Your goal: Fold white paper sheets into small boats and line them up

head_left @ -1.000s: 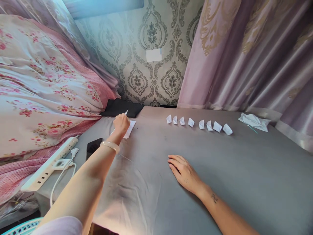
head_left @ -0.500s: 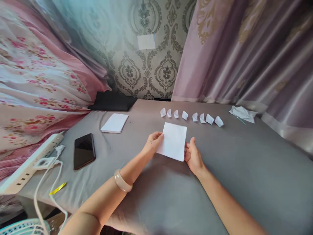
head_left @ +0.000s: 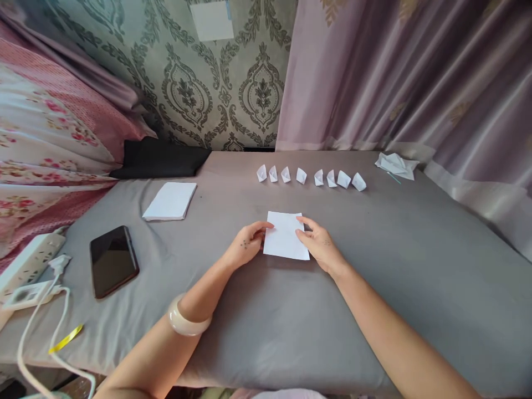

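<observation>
Grey cloth (head_left: 266, 332) lies beneath. My left hand (head_left: 244, 245) and right hand (head_left: 323, 247) angle inward, fingers clamped on one white sheet (head_left: 283, 238) between them.

Purple curtains (head_left: 357, 72) are hanging beside patterned wallpaper (head_left: 224, 64), and floral fabric (head_left: 45, 119) is draping opposite, suggesting a home.

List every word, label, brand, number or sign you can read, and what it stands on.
Nothing can be read.
Wall card: no legible text.
Power strip: any markings too small to read.
Phone: dark screen, no legible text.
Paper sheet: no visible writing.
Left hand, right hand: dots, nothing legible.
</observation>
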The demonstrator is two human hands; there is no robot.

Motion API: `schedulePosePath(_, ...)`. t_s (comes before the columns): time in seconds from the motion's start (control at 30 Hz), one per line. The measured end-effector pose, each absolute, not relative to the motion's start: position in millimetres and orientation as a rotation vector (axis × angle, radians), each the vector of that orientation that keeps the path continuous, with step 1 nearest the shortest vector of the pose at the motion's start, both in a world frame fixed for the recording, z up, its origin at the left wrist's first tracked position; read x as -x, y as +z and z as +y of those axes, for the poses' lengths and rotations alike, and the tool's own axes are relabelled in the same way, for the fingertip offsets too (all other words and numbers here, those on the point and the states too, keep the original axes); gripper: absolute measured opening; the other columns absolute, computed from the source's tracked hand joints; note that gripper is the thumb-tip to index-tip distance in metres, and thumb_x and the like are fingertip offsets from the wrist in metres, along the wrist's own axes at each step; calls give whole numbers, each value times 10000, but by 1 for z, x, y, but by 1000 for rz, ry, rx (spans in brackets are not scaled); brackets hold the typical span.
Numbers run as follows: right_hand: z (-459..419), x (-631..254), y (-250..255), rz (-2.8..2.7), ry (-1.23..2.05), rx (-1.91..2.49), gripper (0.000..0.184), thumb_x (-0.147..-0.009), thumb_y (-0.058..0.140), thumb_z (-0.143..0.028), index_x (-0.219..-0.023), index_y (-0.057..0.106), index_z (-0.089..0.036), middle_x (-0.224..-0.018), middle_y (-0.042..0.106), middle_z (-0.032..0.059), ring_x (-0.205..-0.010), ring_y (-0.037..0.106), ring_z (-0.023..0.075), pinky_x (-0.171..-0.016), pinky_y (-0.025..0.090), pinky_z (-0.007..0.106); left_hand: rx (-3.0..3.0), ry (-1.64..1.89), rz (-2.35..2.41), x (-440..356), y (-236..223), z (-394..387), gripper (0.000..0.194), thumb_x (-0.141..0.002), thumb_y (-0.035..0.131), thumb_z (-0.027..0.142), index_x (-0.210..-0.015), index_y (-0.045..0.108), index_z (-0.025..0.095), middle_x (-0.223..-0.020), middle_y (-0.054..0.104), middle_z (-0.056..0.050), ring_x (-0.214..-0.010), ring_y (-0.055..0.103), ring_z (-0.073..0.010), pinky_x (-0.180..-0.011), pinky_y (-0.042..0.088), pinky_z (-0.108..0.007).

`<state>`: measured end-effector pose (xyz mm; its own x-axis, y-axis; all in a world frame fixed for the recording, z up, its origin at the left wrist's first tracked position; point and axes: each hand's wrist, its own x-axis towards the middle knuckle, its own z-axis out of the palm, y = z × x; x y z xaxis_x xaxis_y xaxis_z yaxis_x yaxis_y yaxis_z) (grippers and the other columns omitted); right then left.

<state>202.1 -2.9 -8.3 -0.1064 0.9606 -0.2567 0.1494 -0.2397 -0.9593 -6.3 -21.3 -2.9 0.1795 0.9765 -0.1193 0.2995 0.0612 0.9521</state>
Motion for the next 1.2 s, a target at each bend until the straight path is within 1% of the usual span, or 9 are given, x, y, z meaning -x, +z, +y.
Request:
schedulePosePath(0.17,-1,-201,-6,-1198,1480,1454,300,-802,587,-296,-1068,641,-166,-762,685,19,-732,646,139,-652,506,245,-2204,755,1490,14,-3,-24,418,-822,436,103,-1168,623,244,-1187,538,-115,-1047,495,-244,-867,468,-387)
schedulePosePath(0.3,-2,-203,1,-1278,1516,1515,331,-867,493,-376,-1076,638,-164,-705,668,24,-626,626,151,-556,494,260,-2543,601,1294,15,-1,-24,552,-734,406,-10,-1193,596,231,-1317,520,-87,-1190,434,-263,-973,422,-419)
schedulePosePath(0.4,-4,-217,11,-1678,1154,1692,345,-899,415,-371,-1039,664,-178,-662,644,35,-565,593,166,-547,476,290,-2547,474,1217,13,-1,-24,614,-666,399,-23,-1213,568,198,-1256,584,-91,-1149,500,-248,-948,447,-385)
schedulePosePath(0.5,-8,-234,20,-2086,664,1566,368,-831,409,-140,-1087,655,-235,-1015,667,62,-884,619,199,-778,490,330,-2543,472,1276,10,-1,-25,561,-690,374,-12,-1174,584,176,-1243,595,-102,-1128,526,-253,-939,452,-382)
schedulePosePath(0.6,-14,-241,24,-2398,683,1250,621,-716,376,-3,-1232,576,-285,-1269,570,16,-1158,503,193,-946,441,338,-2573,453,1303,7,2,-27,521,-689,394,10,-1144,596,165,-1223,604,-111,-1102,543,-271,-913,458,-401)
schedulePosePath(0.7,-19,-239,23,-2507,740,1136,690,-668,407,11,-1274,541,-291,-1332,523,8,-1241,431,205,-982,429,355,-2563,461,1340,6,2,-29,527,-668,416,16,-1129,604,189,-1203,615,-105,-1074,559,-273,-877,469,-405)
schedulePosePath(0.83,-20,-233,21,-2473,740,1161,493,-774,492,-95,-1226,579,-271,-1276,554,32,-1195,460,231,-965,441,382,-2432,623,1386,6,-1,-32,459,-690,448,23,-1060,648,210,-1136,640,-85,-994,573,-245,-857,482,-378)
schedulePosePath(1.0,-14,-228,14,-2345,736,1256,227,-878,510,-261,-1023,685,-270,-1128,602,36,-1037,542,206,-872,467,346,-2177,789,1574,1,-4,-31,184,-798,544,178,-847,718,209,-1035,628,-99,-973,516,-255,-851,478,-391)
schedulePosePath(1.2,-9,-217,6,-2083,768,1459,346,-923,441,-413,-798,691,-209,-1044,604,43,-796,594,147,-751,460,299,-1875,801,1849,-7,-4,-29,293,-856,543,372,-704,701,178,-1013,600,-105,-970,472,-262,-889,440,-422)
